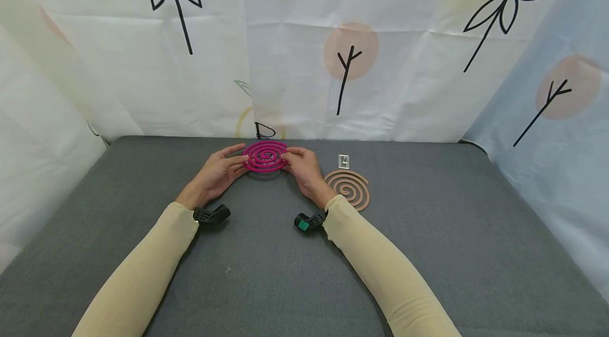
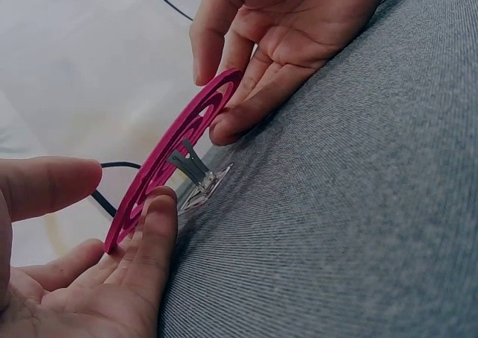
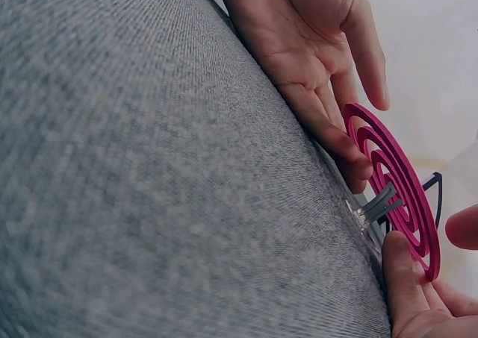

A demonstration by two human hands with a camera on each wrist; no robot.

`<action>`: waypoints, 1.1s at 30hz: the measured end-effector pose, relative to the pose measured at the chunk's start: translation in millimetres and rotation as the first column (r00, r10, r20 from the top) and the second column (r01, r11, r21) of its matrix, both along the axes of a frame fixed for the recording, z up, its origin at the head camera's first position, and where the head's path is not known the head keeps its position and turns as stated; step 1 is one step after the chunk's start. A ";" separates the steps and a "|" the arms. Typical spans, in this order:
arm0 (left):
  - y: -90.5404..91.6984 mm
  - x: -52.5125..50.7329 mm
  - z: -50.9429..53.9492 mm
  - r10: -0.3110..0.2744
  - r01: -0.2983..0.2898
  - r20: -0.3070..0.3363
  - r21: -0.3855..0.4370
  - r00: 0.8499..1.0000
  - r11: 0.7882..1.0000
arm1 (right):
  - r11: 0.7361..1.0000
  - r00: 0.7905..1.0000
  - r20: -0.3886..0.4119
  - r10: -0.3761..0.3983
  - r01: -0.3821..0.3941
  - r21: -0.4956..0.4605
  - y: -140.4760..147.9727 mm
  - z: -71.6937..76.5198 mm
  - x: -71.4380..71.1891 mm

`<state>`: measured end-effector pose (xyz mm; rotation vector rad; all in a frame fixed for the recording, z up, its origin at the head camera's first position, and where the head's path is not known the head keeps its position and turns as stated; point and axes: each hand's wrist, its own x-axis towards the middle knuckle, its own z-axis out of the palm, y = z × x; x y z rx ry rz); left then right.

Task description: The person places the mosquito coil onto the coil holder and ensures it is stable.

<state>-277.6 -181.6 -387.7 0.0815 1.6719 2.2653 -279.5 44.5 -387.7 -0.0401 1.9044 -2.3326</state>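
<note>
A pink mosquito coil [image 1: 265,156] lies roughly level just over a small metal coil stand [image 2: 196,175]. Two upright prongs of that stand reach the coil's middle; how firmly they meet it I cannot tell. My left hand [image 1: 220,174] is at the coil's left edge, its fingers beneath the rim and the thumb raised apart from it. On the opposite edge, my right hand [image 1: 304,170] has its fingers under the rim too, and in the right wrist view its thumb stands off the coil.
Right of my right hand, a brown mosquito coil [image 1: 363,197] lies flat on the grey cloth-covered table [image 1: 266,273], partly behind the wrist. Behind it sits another small metal stand [image 1: 343,161]. A patterned white curtain [image 1: 290,78] hangs along the table's back edge.
</note>
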 end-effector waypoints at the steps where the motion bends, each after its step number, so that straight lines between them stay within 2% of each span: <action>1: -0.2 -0.1 0.2 0.000 0.000 0.001 -0.002 1.000 1.000 | 1.000 1.000 0.000 0.000 0.000 0.001 0.1 0.1 0.2; 33: -9.6 -2.9 7.9 -0.029 0.032 0.057 -0.046 0.998 0.998 | 0.999 1.000 0.026 -0.013 0.012 0.042 7.3 5.3 -3.1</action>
